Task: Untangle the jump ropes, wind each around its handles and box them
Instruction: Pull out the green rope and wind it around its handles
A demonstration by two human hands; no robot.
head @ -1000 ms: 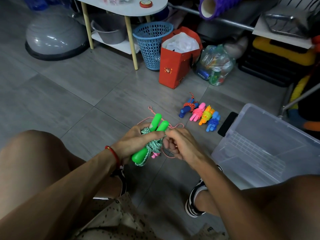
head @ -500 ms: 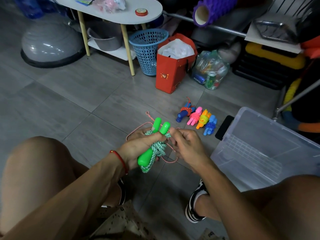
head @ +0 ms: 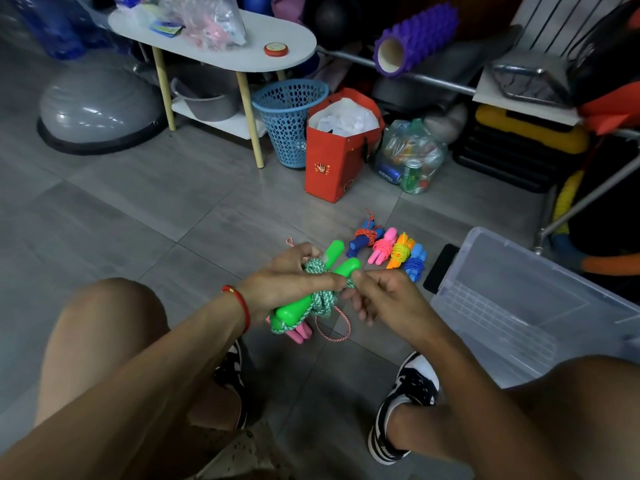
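Observation:
My left hand (head: pixel 287 282) grips a pair of green jump rope handles (head: pixel 341 263) with green-and-white rope (head: pixel 320 299) wound around their middle. My right hand (head: pixel 384 299) pinches the rope's end just beside the handles. Below them on the floor lie pink handles (head: pixel 300 334) with a loose red-and-white rope (head: pixel 334 329). Several wound ropes (head: pixel 389 252) in blue, pink, orange and blue lie side by side on the floor beyond my hands. A clear plastic box (head: pixel 540 306) stands open at the right.
A black phone (head: pixel 440 268) lies next to the box. Farther back stand a red paper bag (head: pixel 337 157), a blue basket (head: pixel 289 119), a bag of cans (head: pixel 410 157), a white side table (head: pixel 221 46) and a grey balance dome (head: pixel 93 105). My knees and shoes frame the floor space.
The view tilted up and my hands sank lower in frame. My right hand keeps working the green rope end at the handles; the left grip stays the same.

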